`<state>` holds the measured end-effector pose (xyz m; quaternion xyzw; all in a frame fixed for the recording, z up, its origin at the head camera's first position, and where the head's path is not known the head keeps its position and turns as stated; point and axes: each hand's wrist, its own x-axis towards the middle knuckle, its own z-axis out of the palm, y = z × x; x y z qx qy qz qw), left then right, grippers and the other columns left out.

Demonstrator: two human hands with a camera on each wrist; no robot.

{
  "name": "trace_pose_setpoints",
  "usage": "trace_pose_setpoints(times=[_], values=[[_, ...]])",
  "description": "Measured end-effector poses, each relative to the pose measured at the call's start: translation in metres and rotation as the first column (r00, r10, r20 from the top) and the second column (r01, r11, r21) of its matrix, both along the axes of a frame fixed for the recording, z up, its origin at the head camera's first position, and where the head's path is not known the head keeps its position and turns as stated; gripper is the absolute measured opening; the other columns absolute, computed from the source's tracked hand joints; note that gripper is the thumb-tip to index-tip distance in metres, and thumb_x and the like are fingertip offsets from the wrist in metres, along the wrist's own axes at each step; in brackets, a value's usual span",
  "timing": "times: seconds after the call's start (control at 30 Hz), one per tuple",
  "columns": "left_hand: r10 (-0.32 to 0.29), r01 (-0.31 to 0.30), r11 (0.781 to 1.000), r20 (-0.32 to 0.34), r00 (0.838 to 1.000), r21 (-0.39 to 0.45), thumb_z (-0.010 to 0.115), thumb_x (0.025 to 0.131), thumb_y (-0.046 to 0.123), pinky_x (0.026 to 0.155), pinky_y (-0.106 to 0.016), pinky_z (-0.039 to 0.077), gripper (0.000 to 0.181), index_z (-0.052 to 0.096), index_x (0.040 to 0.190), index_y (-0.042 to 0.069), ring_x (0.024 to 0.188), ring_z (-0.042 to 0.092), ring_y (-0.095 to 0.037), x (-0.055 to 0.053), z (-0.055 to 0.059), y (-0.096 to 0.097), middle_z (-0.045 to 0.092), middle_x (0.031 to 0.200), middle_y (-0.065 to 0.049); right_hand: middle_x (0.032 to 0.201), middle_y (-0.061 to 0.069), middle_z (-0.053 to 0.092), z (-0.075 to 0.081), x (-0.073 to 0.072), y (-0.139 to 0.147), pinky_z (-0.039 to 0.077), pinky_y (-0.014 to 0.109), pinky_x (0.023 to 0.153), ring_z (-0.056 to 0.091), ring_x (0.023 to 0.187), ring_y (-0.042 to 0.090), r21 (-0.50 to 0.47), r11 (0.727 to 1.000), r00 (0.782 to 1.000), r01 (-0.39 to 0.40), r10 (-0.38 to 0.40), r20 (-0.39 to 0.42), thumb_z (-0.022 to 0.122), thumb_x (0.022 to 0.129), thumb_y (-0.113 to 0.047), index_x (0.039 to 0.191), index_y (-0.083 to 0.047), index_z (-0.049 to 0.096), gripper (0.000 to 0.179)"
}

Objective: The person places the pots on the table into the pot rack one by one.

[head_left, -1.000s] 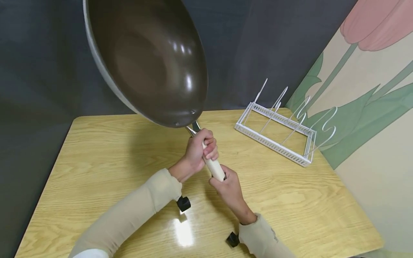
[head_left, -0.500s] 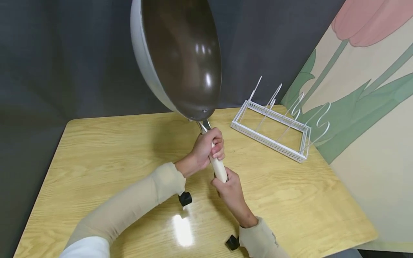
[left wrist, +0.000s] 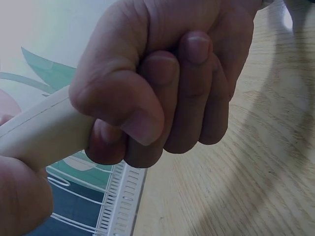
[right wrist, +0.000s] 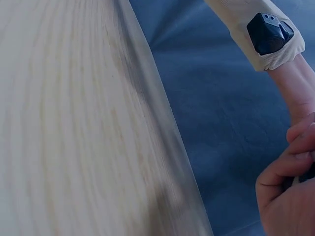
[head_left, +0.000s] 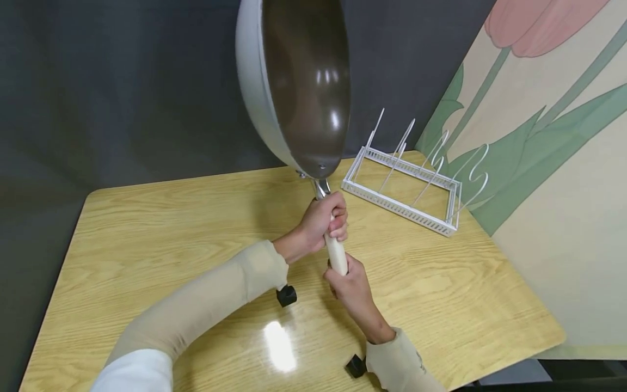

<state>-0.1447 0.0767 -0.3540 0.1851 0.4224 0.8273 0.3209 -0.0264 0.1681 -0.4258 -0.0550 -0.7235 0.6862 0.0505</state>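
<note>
A deep wok (head_left: 306, 92) with a white outside and a glossy brown inside is held up above the table, bowl uppermost and turned partly edge-on. My left hand (head_left: 320, 223) grips its cream handle (head_left: 336, 256) just below the metal neck. At the handle's lower end my right hand (head_left: 350, 280) holds on, thumb along one side. In the left wrist view the left fingers (left wrist: 189, 98) are curled tightly round the handle (left wrist: 49, 130). Only part of the right hand (right wrist: 290, 196) shows at the edge of the right wrist view.
A white wire rack (head_left: 401, 185) with upright curved dividers stands at the table's back right, just right of the wok. The wooden table (head_left: 161, 234) meets a dark curtain (head_left: 147, 98) behind. A wall with a tulip picture (head_left: 529, 136) lies to the right.
The wok has swung rightward and turned more edge-on, showing more of its white outside. Both hands keep their grip on the handle. The rack appears slightly further left as the view shifts.
</note>
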Motion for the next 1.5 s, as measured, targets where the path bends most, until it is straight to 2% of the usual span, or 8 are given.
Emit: trace_pose_setpoints(times=[0.2, 0.5, 0.7, 0.97, 1.1, 1.27, 1.43, 1.5], values=[[0.013, -0.013, 0.999, 0.007, 1.000, -0.035, 0.044, 0.089, 0.010, 0.043, -0.023, 0.033, 0.030, 0.036, 0.061, 0.017, 0.036, 0.035, -0.006, -0.001, 0.002, 0.008, 0.033, 0.046, 0.005, 0.058, 0.002, 0.048, -0.001, -0.001, 0.002, 0.036, 0.021, 0.041, 0.043, 0.046, 0.009, 0.015, 1.000, 1.000, 0.014, -0.014, -0.012, 0.055, 0.080, 0.006, 0.084, -0.002, 0.055, 0.009], [0.057, -0.060, 0.993, -0.031, 0.998, -0.101, 0.045, 0.092, 0.008, 0.040, -0.023, 0.029, 0.038, 0.036, 0.056, 0.017, 0.036, 0.032, -0.007, -0.005, 0.007, 0.029, 0.031, 0.046, 0.003, 0.059, 0.006, 0.051, 0.000, -0.008, 0.007, 0.042, 0.025, 0.042, 0.048, 0.045, 0.013, 0.018, 0.998, 0.998, 0.057, -0.057, -0.020, 0.055, 0.084, 0.008, 0.084, -0.002, 0.054, 0.010], [0.114, -0.122, 0.982, -0.064, 0.991, -0.142, 0.049, 0.091, 0.008, 0.038, -0.023, 0.028, 0.038, 0.037, 0.056, 0.016, 0.037, 0.030, -0.008, -0.006, 0.011, 0.045, 0.031, 0.047, 0.002, 0.059, 0.007, 0.051, 0.002, -0.015, 0.015, 0.043, 0.025, 0.043, 0.049, 0.045, 0.012, 0.003, 0.998, 0.997, 0.069, -0.069, -0.040, 0.054, 0.085, 0.009, 0.085, 0.000, 0.053, 0.009], [0.084, -0.106, 0.968, -0.106, 0.991, -0.226, 0.052, 0.093, 0.012, 0.038, -0.025, 0.029, 0.039, 0.040, 0.056, 0.016, 0.040, 0.030, -0.010, -0.014, 0.016, 0.061, 0.033, 0.049, 0.001, 0.055, 0.010, 0.052, 0.005, -0.028, 0.021, 0.044, 0.029, 0.039, 0.050, 0.043, 0.015, 0.004, 0.992, 0.991, 0.127, -0.127, -0.045, 0.054, 0.083, 0.005, 0.082, -0.003, 0.052, 0.008], [0.113, -0.143, 0.957, -0.126, 0.986, -0.254, 0.053, 0.091, 0.014, 0.038, -0.024, 0.028, 0.037, 0.040, 0.056, 0.016, 0.040, 0.030, -0.010, -0.018, 0.015, 0.063, 0.034, 0.050, 0.002, 0.055, 0.010, 0.052, 0.005, -0.037, 0.020, 0.045, 0.029, 0.039, 0.051, 0.041, 0.015, 0.004, 0.991, 0.990, 0.130, -0.130, -0.062, 0.056, 0.084, 0.003, 0.082, -0.003, 0.052, 0.007], [0.135, -0.166, 0.935, -0.119, 0.984, -0.313, 0.056, 0.091, 0.016, 0.037, -0.025, 0.028, 0.039, 0.041, 0.055, 0.016, 0.039, 0.031, -0.011, -0.018, 0.011, 0.065, 0.036, 0.049, 0.001, 0.053, 0.007, 0.052, 0.004, -0.046, 0.019, 0.045, 0.026, 0.036, 0.051, 0.038, 0.012, -0.048, 0.987, 0.983, 0.156, -0.160, -0.093, 0.056, 0.082, 0.003, 0.081, -0.002, 0.054, 0.005], [0.145, -0.173, 0.912, -0.104, 0.984, -0.373, 0.059, 0.089, 0.017, 0.038, -0.025, 0.030, 0.038, 0.042, 0.054, 0.017, 0.039, 0.032, -0.011, -0.015, 0.008, 0.072, 0.037, 0.049, 0.001, 0.051, 0.006, 0.051, 0.000, -0.044, 0.021, 0.043, 0.025, 0.033, 0.050, 0.036, 0.013, -0.092, 0.981, 0.979, 0.169, -0.178, -0.099, 0.053, 0.079, 0.005, 0.074, -0.001, 0.054, 0.009], [0.137, -0.166, 0.911, -0.102, 0.985, -0.379, 0.060, 0.089, 0.017, 0.038, -0.024, 0.030, 0.038, 0.043, 0.055, 0.018, 0.039, 0.031, -0.011, -0.013, 0.007, 0.076, 0.037, 0.049, 0.002, 0.050, 0.005, 0.050, -0.001, -0.042, 0.023, 0.043, 0.025, 0.033, 0.049, 0.035, 0.013, -0.098, 0.980, 0.977, 0.176, -0.186, -0.104, 0.053, 0.079, 0.006, 0.071, -0.002, 0.053, 0.011]])
